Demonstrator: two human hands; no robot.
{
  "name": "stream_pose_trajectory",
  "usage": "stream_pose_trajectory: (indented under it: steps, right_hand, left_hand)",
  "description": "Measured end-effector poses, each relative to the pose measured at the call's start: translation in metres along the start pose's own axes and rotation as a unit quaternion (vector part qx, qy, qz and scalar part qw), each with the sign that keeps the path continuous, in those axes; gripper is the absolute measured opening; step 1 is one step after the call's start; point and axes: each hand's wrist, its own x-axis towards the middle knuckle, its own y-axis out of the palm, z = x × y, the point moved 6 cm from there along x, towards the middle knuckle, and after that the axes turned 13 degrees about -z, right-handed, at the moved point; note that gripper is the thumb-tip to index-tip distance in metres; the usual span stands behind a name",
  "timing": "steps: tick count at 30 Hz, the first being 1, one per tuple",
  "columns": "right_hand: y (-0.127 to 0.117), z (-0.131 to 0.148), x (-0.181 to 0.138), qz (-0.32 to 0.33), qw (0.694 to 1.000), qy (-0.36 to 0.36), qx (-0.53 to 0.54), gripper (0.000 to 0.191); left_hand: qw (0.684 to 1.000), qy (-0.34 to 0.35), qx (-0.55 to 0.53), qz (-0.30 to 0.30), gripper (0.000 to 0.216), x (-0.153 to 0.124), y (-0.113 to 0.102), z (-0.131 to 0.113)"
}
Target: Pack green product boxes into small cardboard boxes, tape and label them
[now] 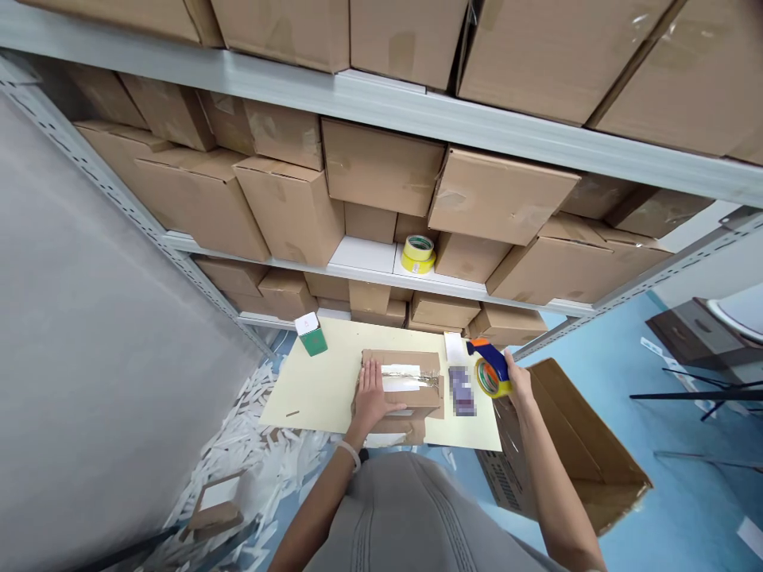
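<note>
Flat on the left side of a cardboard box (426, 400) rests my left hand (372, 395), its fingers stretched out. Shiny clear tape and a white paper label (400, 378) lie across the top of that box. My right hand (517, 380) is wrapped round the handle of a blue and orange tape dispenser (492, 354), which carries a yellow roll of tape. The dispenser is held off to the right, apart from the box. Between them on the pale yellow table (334, 377) lies a blurred purple item (462, 391), with white paper (453, 347) behind it.
A green and white small box (311, 334) stands at the table's back left. Shelves behind hold many cartons and yellow tape rolls (418, 254). A large open carton (572, 445) is at right. Paper strips (274, 469) cover the floor at left.
</note>
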Motion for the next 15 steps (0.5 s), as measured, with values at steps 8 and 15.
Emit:
stream_pose_trajectory:
  steps: [8, 15]
  right_hand:
    - [0.132, 0.209, -0.068, 0.185, 0.903, -0.382, -0.068, 0.049]
    - [0.267, 0.316, -0.102, 0.089, 0.8, -0.573, -0.155, 0.035]
  left_hand:
    - [0.999, -0.023, -0.019, 0.019, 0.131, 0.0, 0.005, 0.001]
    - [0.999, -0.032, -0.014, 0.014, 0.125, -0.002, 0.0, 0.0]
